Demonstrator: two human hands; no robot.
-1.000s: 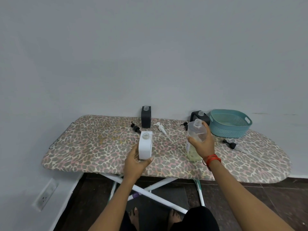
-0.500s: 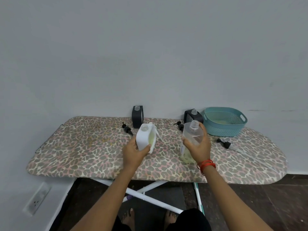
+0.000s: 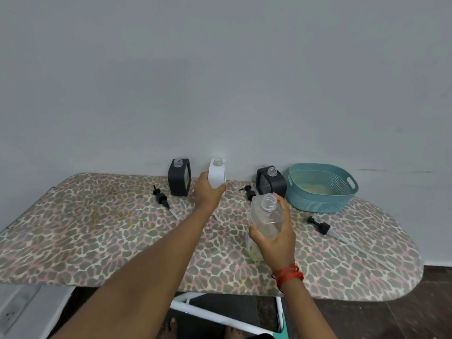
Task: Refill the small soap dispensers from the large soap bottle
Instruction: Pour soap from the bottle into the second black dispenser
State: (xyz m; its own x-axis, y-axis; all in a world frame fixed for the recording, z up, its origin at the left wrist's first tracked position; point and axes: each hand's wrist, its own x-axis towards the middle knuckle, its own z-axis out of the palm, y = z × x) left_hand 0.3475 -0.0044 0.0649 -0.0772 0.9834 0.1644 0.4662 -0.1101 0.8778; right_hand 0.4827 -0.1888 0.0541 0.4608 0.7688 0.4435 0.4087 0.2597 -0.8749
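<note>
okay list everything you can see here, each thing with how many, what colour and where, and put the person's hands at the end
ironing board: one, leopard-print cover, against the wall
black dispensers: two, uncapped, at the back; the right one tilted beside the basket
white dispenser: one, uncapped, at the back between them
large soap bottle: one, clear, little yellowish soap, front right
basket: one, teal, back right
black pump heads: three, lying on the board, others at and
wall outlet: one, white, lower left
left hand: grip on the white dispenser
right hand: grip on the large soap bottle
</note>
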